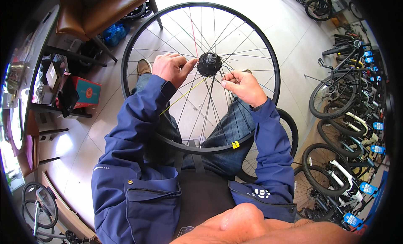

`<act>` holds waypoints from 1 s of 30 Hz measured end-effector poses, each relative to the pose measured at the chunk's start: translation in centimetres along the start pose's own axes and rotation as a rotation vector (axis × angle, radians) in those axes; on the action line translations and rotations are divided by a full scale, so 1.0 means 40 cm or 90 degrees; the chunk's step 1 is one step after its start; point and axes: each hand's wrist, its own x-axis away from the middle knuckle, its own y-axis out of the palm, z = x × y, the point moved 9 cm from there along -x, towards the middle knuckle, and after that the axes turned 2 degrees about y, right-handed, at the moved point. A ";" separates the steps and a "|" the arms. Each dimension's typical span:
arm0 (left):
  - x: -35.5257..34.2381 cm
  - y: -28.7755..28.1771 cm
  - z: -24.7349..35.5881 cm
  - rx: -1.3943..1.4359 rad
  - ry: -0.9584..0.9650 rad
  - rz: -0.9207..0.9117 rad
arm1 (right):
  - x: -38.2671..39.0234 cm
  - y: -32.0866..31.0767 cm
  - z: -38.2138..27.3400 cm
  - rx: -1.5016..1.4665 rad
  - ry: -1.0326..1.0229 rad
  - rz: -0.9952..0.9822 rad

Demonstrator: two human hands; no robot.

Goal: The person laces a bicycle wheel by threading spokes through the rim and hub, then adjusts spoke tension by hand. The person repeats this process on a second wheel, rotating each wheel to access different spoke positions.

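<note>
A bare black bicycle wheel (pixel 234 11) lies across my lap, with thin dark spokes, one red spoke, one yellow-green spoke and a yellow label low on the rim. Its black hub (pixel 209 64) sits in the middle, silver end upward. My left hand (pixel 172 69) is just left of the hub, thumb and forefinger closed on a spoke where the red one meets the hub. My right hand (pixel 241 85) is at the hub's lower right, fingertips pinched on a dark spoke, the other fingers curled. The exact points of contact are small and partly hidden by the fingers.
A tyred wheel (pixel 294 126) stands behind my right arm. Several parked bicycles (pixel 331 93) line the right side, another bicycle (pixel 37 206) is at lower left. A brown leather chair (pixel 90 13), a blue bag (pixel 114 32), a dark-edged table (pixel 40 42) and a red-teal box (pixel 86 93) are at left.
</note>
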 end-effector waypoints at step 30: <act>0.007 0.010 -0.009 -0.016 -0.013 -0.013 | 0.091 0.147 -0.073 -0.005 -0.005 0.106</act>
